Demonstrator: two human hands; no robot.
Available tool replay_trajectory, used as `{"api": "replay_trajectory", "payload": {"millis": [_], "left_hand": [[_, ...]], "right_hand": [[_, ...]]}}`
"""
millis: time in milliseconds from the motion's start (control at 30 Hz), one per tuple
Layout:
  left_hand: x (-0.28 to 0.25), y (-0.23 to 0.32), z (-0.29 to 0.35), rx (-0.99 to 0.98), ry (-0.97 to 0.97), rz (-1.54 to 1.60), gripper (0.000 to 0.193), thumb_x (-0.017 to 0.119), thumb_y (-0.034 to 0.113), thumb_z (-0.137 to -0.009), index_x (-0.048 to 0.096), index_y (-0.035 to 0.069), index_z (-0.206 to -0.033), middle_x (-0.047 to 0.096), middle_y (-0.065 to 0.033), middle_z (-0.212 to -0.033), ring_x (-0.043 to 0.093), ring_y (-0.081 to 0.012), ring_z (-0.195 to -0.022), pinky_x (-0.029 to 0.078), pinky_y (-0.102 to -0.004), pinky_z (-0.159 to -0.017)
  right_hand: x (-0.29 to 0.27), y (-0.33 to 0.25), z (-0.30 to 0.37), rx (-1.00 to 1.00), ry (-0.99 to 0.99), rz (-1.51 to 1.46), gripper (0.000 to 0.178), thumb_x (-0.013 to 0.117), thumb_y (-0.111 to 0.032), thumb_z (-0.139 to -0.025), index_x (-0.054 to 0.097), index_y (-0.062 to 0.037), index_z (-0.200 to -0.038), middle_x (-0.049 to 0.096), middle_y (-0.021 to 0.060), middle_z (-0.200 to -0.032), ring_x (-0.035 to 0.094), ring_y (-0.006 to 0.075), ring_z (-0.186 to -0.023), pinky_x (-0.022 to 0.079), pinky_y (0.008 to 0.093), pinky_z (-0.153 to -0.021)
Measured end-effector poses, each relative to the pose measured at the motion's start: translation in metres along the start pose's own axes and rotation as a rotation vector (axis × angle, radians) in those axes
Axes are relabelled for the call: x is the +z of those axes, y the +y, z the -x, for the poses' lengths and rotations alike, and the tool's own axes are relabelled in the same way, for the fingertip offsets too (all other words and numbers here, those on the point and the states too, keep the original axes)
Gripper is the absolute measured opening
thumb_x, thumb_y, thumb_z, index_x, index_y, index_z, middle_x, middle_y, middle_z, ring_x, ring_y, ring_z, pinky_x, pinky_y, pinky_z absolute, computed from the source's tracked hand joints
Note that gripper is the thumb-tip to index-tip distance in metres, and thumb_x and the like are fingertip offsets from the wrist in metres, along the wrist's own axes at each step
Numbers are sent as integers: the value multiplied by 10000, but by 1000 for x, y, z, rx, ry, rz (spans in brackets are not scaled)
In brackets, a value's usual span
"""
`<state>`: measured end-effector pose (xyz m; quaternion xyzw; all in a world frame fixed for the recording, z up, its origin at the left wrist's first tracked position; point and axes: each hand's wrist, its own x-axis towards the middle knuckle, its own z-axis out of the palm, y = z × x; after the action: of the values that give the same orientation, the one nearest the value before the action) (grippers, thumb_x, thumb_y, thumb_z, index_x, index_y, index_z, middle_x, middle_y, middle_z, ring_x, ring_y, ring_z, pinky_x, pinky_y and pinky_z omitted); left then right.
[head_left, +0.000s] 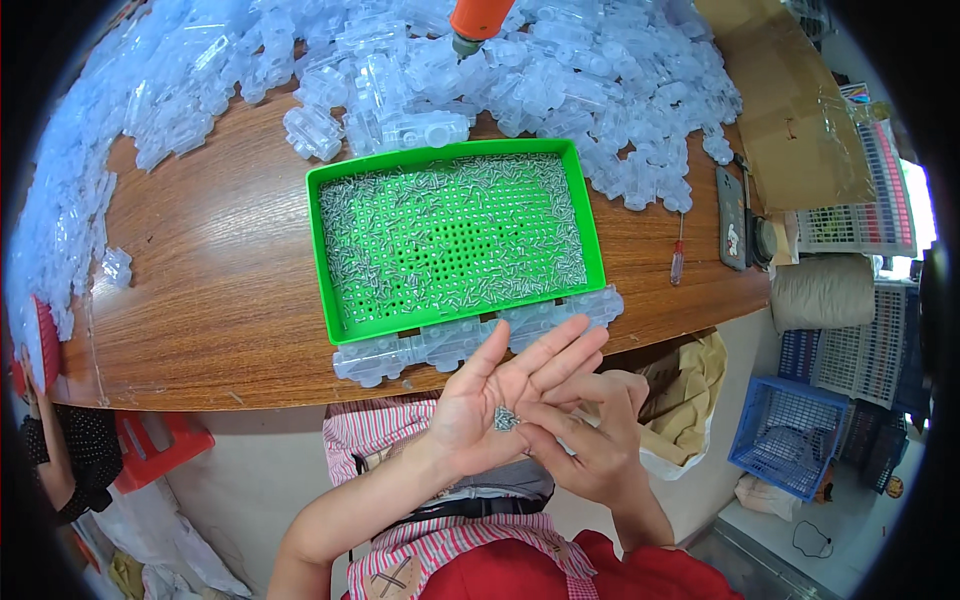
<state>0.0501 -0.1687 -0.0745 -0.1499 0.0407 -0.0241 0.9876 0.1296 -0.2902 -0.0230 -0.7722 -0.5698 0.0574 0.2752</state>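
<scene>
My left hand (490, 400) lies palm up with its fingers stretched out, in front of the green tray. A small heap of short silver screws (506, 419) rests in its palm. My right hand (590, 435) reaches over from the right, its thumb and forefinger drawn together at the edge of that heap. What is between those fingertips is too small to make out. Just beyond my hands stands the shallow green tray (457, 333) with a perforated bottom, strewn with many similar screws. Several clear plastic housings (450, 345) lie in a row along its near side.
Large piles of clear plastic housings (600, 90) cover the far side of the wooden table (220, 270). An orange-bodied power driver (480, 18) hangs above. A screwdriver (678, 262) and a phone (733, 220) lie right. A blue crate (790, 435) stands beyond. Another person's arm (45, 440) shows left.
</scene>
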Motion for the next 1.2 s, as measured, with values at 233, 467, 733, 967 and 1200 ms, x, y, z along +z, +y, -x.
{"api": "replay_trajectory", "payload": {"millis": [233,467,733,967,1200], "left_hand": [[-1,-3,-2,-15,-13,5,688,252,531,-996,191,68,-1501,208,-75,-1562,162,-199,-1442,150,-351,-1162],[1,-5,2,-9,-27,-47,683,256,516,-1000,176,60,-1502,217,-86,-1557,253,-222,-1410,212,-352,-1147],[-14,-5,18,-90,109,-56,605,317,438,-1013,243,69,-1487,292,-63,-1529,339,-174,-1367,219,-337,-1154],[-21,-3,27,-27,148,-35,570,316,391,-1023,226,79,-1491,276,-98,-1531,267,-207,-1411,185,-363,-1174],[-19,0,27,32,127,2,559,300,386,-1026,224,87,-1493,268,-96,-1535,254,-215,-1416,178,-369,-1175]], "right_hand": [[1,-2,-1,-82,6,64,227,752,-143,-691,715,-131,-915,549,-26,-964,460,158,-872,295,334,-756],[-3,-5,-8,9,-70,-40,196,748,-142,-701,667,-119,-879,543,6,-967,481,185,-857,328,343,-768],[5,21,-5,195,159,-244,71,640,-139,-851,605,-104,-902,516,90,-971,449,250,-905,326,376,-832],[28,61,-18,261,255,-119,72,653,-133,-847,639,-77,-891,499,92,-1027,416,247,-921,331,355,-821],[32,61,-20,324,221,-91,93,681,-188,-839,680,-102,-872,476,80,-1047,386,234,-895,324,332,-812]]}}
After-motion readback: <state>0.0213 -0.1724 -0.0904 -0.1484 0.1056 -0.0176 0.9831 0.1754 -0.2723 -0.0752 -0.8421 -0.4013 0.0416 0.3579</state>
